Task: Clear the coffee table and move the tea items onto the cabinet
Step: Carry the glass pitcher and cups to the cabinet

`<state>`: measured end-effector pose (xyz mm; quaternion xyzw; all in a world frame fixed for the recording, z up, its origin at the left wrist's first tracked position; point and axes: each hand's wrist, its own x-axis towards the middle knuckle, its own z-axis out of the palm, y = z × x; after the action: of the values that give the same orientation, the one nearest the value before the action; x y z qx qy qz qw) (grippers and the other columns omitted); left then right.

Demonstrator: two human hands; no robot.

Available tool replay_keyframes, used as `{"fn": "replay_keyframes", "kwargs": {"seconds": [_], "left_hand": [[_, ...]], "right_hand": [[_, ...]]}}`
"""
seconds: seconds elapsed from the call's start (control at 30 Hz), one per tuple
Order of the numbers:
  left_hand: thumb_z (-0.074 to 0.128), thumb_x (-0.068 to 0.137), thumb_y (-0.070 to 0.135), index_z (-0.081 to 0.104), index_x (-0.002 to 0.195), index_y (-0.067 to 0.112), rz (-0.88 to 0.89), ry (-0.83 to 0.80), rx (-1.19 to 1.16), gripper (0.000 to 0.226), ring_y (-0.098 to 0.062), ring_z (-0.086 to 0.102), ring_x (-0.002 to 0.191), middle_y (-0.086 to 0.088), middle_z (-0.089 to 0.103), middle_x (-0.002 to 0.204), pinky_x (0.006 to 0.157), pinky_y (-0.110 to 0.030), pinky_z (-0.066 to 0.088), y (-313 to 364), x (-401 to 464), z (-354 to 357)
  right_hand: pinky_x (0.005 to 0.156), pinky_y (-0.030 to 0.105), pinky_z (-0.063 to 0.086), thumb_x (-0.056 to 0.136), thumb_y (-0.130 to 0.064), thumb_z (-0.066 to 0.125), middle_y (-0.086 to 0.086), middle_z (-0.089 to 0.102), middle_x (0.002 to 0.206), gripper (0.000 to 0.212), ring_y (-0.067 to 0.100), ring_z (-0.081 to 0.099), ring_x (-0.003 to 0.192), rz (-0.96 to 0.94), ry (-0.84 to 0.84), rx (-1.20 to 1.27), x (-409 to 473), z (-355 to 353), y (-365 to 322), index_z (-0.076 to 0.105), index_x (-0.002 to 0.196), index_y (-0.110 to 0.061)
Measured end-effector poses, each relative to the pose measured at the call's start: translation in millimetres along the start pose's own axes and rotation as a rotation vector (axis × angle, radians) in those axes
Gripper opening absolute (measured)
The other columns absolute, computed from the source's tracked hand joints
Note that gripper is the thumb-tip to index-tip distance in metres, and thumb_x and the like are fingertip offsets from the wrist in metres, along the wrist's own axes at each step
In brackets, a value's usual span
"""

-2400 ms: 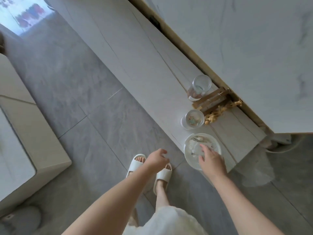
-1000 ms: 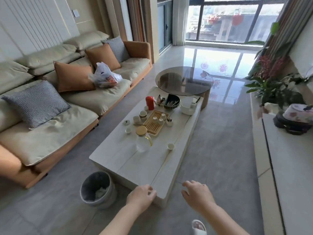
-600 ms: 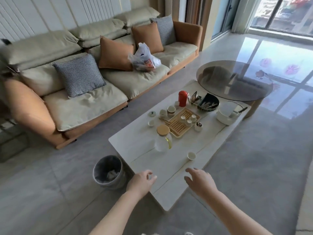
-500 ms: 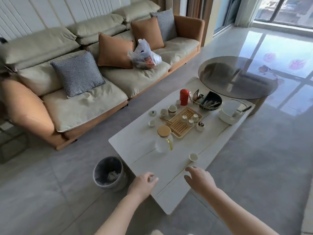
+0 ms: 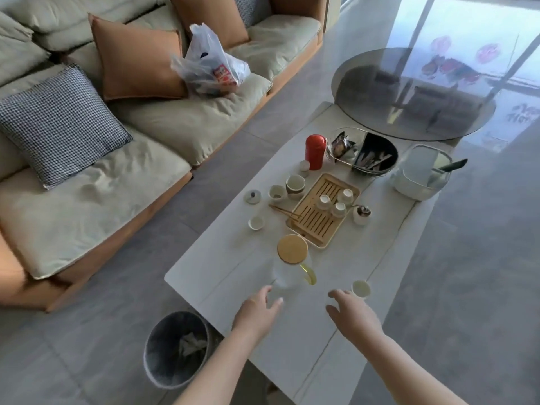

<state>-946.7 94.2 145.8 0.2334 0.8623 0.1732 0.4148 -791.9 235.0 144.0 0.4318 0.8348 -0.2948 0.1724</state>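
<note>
The long white marble-look tabletop point(image 5: 239, 267) carries the tea items; the slatted bamboo tea tray point(image 5: 323, 210) with three small white cups sits mid-table; the clear glass pitcher with a round wooden lid point(image 5: 292, 263) stands nearest; a small white teacup point(image 5: 361, 288) lies just beside the right hand point(image 5: 352, 315); the left hand point(image 5: 257, 312) nears the pitcher; both are open and empty. The step looks like reaching; next, probably, a careful grip on slippery glass and the cup.

Tabletop point(image 5: 233, 258) runs frame centre; sofa point(image 5: 117, 156) upper left, bin point(image 5: 175, 349) on floor lower left. Pitcher point(image 5: 293, 264) mid-tabletop, tea tray point(image 5: 317, 220) just behind it, lone cup point(image 5: 361, 288) to pitcher's right.
</note>
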Motion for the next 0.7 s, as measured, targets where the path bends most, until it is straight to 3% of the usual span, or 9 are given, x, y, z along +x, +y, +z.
{"fn": "replay_keyframes", "kwargs": {"seconds": [0.17, 0.4, 0.57, 0.63, 0.7], "left_hand": [[0.043, 0.093, 0.048, 0.028, 0.146, 0.023, 0.040, 0.008, -0.059, 0.060, -0.021, 0.043, 0.131, -0.005, 0.040, 0.147, 0.106, -0.038, 0.039, 3, 83, 0], [0.052, 0.090, 0.047, 0.019, 0.149, 0.020, 0.074, 0.077, -0.210, 0.073, -0.023, 0.036, 0.137, -0.008, 0.032, 0.152, 0.110, -0.044, 0.034, 9, 174, 12], [0.061, 0.086, 0.041, 0.007, 0.151, 0.017, 0.067, 0.006, -0.294, 0.088, -0.022, 0.038, 0.135, -0.004, 0.037, 0.149, 0.106, -0.033, 0.033, 6, 203, 31], [0.064, 0.085, 0.039, 0.010, 0.151, 0.015, 0.005, -0.027, -0.400, 0.088, -0.023, 0.039, 0.134, -0.004, 0.040, 0.147, 0.106, -0.032, 0.032, 4, 209, 35], [0.064, 0.085, 0.038, 0.031, 0.144, 0.016, -0.027, -0.080, -0.496, 0.071, -0.023, 0.044, 0.130, -0.002, 0.050, 0.138, 0.103, -0.031, 0.037, 0, 211, 39]], "right_hand": [[0.089, 0.033, 0.046, 0.093, -0.035, 0.047, 0.000, 0.055, 0.124, 0.036, 0.019, 0.050, 0.118, 0.093, 0.019, 0.151, 65, 29, -10, 0.049, 0.127, -0.021], [0.093, 0.034, 0.040, 0.093, -0.033, 0.051, 0.002, 0.050, 0.132, 0.043, 0.022, 0.043, 0.123, 0.121, 0.042, 0.229, 138, 72, -7, 0.043, 0.132, -0.019], [0.083, 0.033, 0.042, 0.091, -0.027, 0.054, 0.007, 0.059, 0.115, 0.032, 0.026, 0.052, 0.107, 0.097, 0.060, 0.287, 161, 91, -1, 0.052, 0.120, -0.015], [0.073, 0.032, 0.041, 0.091, -0.024, 0.054, 0.006, 0.061, 0.104, 0.020, 0.025, 0.054, 0.096, 0.107, 0.077, 0.322, 164, 97, 0, 0.055, 0.108, -0.014], [0.066, 0.032, 0.039, 0.091, -0.023, 0.054, 0.004, 0.060, 0.093, 0.012, 0.024, 0.053, 0.085, 0.120, 0.104, 0.369, 166, 102, 1, 0.055, 0.098, -0.013]]}}
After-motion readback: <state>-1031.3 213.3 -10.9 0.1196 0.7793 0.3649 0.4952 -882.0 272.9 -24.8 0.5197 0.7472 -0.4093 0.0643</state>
